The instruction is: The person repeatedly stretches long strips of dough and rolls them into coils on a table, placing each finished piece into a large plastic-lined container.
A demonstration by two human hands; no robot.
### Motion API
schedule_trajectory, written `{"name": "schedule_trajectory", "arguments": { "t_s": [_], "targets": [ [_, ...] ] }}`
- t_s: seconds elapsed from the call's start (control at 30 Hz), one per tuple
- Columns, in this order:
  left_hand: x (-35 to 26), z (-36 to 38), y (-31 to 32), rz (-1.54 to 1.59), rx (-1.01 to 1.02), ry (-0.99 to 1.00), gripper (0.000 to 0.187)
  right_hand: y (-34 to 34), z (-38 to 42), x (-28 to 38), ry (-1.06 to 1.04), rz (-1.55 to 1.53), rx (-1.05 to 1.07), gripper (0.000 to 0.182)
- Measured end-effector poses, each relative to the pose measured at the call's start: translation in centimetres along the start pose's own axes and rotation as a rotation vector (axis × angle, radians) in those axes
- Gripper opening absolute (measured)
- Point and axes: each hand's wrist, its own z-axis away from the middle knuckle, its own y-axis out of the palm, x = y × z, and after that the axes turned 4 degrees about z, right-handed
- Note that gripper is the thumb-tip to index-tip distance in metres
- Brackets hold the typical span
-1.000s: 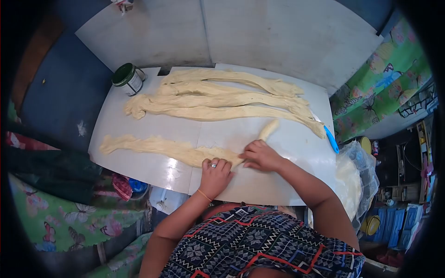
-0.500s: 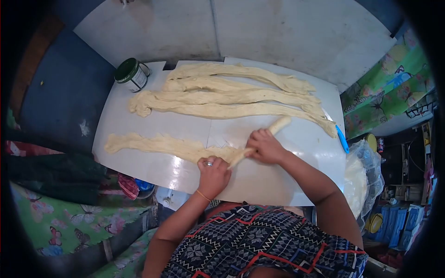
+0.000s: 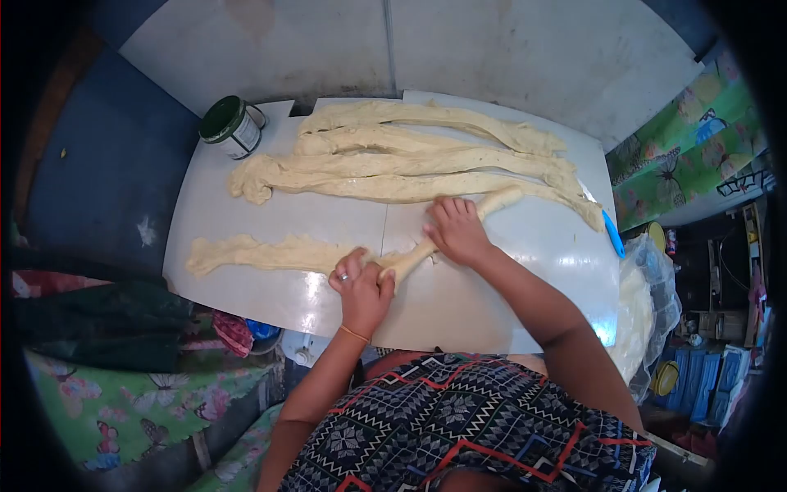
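Left hand (image 3: 361, 287), grip closed around the near dough strip (image 3: 279, 252) at mid-length. Right hand (image 3: 456, 230), grip flat and wide, presses the rolled section at 2 o'clock. Strip lies on the table (image 3: 508, 295); further dough strips (image 3: 410, 164) at 12 o'clock, tin (image 3: 232, 127) at 11.

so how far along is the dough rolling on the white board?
Looks done: nothing fully. Only the short stretch of the near dough strip between the hands, out to its right tip, is rolled round. In hand: left hand pinches that strip and right hand presses on it. Left: the strip's flat, ragged left part, and the long flat strips lying unrolled behind, by the green-lidded can.
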Motion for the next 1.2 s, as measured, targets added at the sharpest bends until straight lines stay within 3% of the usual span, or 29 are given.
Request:
{"name": "schedule_trajectory", "arguments": {
  "t_s": [0.03,0.1,0.17,0.2,0.33,0.37,0.4,0.43,0.5,0.53,0.57,0.6,0.7,0.77,0.83,0.9,0.97,1.0,1.03,1.07,1.1,1.13,1.2],
  "targets": [
    [0.3,0.0,0.4,0.004,0.000,0.007,0.027,0.4,-1.1,0.8,0.143,0.057,-0.257,0.028],
    [1.1,-0.4,1.5,0.179,-0.034,0.054,0.025,-0.1,-1.6,1.7,0.128,0.142,-0.260,0.025],
    [1.0,-0.3,0.7,0.162,0.052,0.163,0.023,-1.0,-0.2,2.6,-0.303,-0.257,0.207,0.023],
    [1.1,0.0,0.3,0.145,0.146,0.269,0.022,0.1,1.3,2.8,-0.396,-0.323,-0.032,0.023],
    [2.5,0.7,-1.1,0.062,0.155,0.354,0.022,-0.7,0.7,0.6,-0.218,-0.115,0.192,0.024],
    [3.0,-0.4,-1.7,0.068,0.205,0.187,0.022,-0.2,-0.4,0.9,-0.217,-0.117,0.197,0.024],
    [3.4,-1.2,-2.0,0.072,0.252,0.026,0.023,0.7,-1.7,1.2,-0.012,-0.017,0.013,0.023],
    [3.5,-1.5,-1.6,0.072,0.247,0.032,0.023,1.1,-2.9,1.6,0.191,0.087,-0.178,0.022],
    [4.2,-2.3,-0.4,0.194,-0.043,0.050,0.022,1.1,-3.7,2.3,0.173,0.114,-0.228,0.020],
    [4.6,-2.5,-0.3,0.195,-0.054,0.055,0.022,1.1,-3.2,2.6,-0.029,-0.094,-0.121,0.022],
    [4.8,-2.0,-0.2,0.175,0.086,0.121,0.021,1.0,-2.5,3.1,-0.235,-0.303,0.002,0.025],
    [5.0,-1.3,-0.1,0.155,0.230,0.183,0.020,0.9,-1.4,3.6,-0.243,-0.302,0.010,0.025],
    [3.2,-0.4,-1.8,0.090,0.132,0.336,0.017,-0.5,0.6,4.7,-0.279,-0.306,0.043,0.027],
    [4.1,0.4,-2.2,0.084,0.179,0.327,0.018,-1.2,0.7,4.4,-0.273,-0.271,0.202,0.030],
    [4.7,0.7,-3.1,0.073,0.302,0.231,0.017,-1.8,-0.5,4.6,-0.195,-0.210,0.224,0.028],
    [5.2,-0.7,-3.7,0.026,0.190,0.148,0.018,-1.1,-2.2,4.8,-0.109,-0.149,0.241,0.028],
    [5.5,-1.7,-3.2,-0.016,0.086,0.068,0.018,0.8,-4.1,5.5,0.085,0.039,-0.135,0.027],
    [5.9,-2.2,-2.3,0.018,0.084,0.090,0.020,0.8,-4.6,5.7,0.096,0.035,-0.141,0.023],
    [6.4,-2.7,-1.5,0.050,0.072,0.112,0.023,1.3,-4.5,5.5,0.088,0.042,-0.150,0.023],
    [6.5,-2.6,-1.7,0.089,0.156,0.159,0.035,2.1,-4.0,5.3,-0.097,-0.096,0.033,0.024],
    [6.3,-2.2,-1.7,0.092,0.138,0.148,0.035,2.9,-3.1,5.3,-0.284,-0.231,0.226,0.025],
    [5.1,-2.0,-2.4,0.074,0.102,0.226,0.039,1.4,-2.3,6.9,-0.293,-0.231,0.028,0.028],
    [4.6,-1.4,-2.1,-0.030,0.062,0.320,0.046,0.4,-2.1,7.1,-0.268,-0.238,0.018,0.030]
  ]
}}
